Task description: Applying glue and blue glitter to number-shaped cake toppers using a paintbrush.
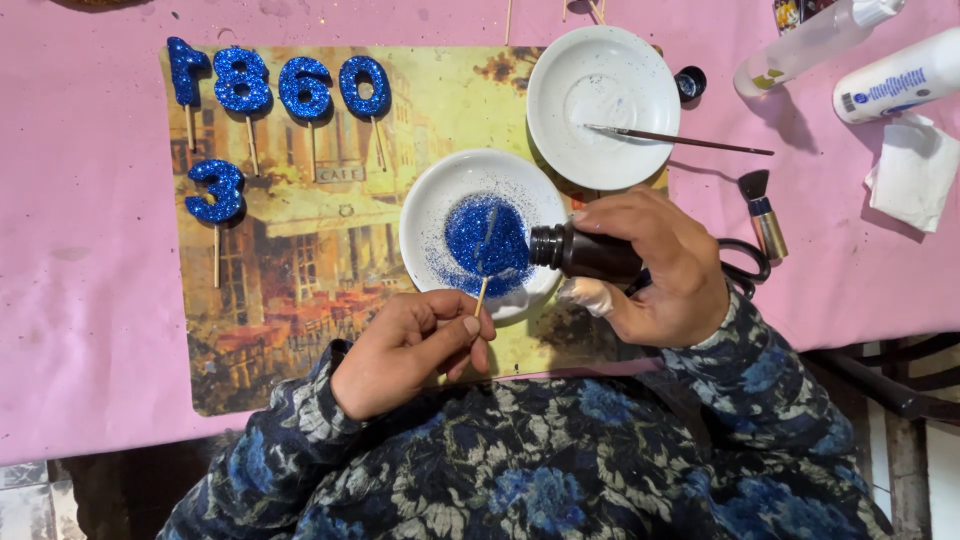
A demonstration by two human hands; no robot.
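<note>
The landmark is the small white ceramic saucer [425,215] that holds a heap of blue glitter [487,240]; it sits on a yellowish picture placemat [300,290] spread over a pink table cover [80,300].

The left hand [410,350], just below the saucer, is pinched shut on a thin wooden stick [482,295] between thumb and fingers. The stick slants up over the saucer's near rim, and its far end lies in the glitter, carrying a narrow glitter-coated piece (its shape is hard to make out under the coating).

The right hand [655,265], at the saucer's right edge, is wrapped tight around a small dark bottle [580,252] held on its side, the open neck pointing left over the glitter heap.

Left of the saucer, five blue glittered number shapes on wooden sticks [275,90] lie on the placemat, four in an upper row and one below them. Up and right of the saucer, just touching its rim, is a second, larger white plate [560,70] with a thin paintbrush [680,138] lying across it. Further right lie a short stubby brush with a gold ferrule [763,212], black scissor handles [750,262] partly hidden behind the right hand, a folded white tissue [915,172], a white plastic bottle [895,85] and a clear bottle [810,42]. A small black cap [690,83] sits beside the larger plate.
</note>
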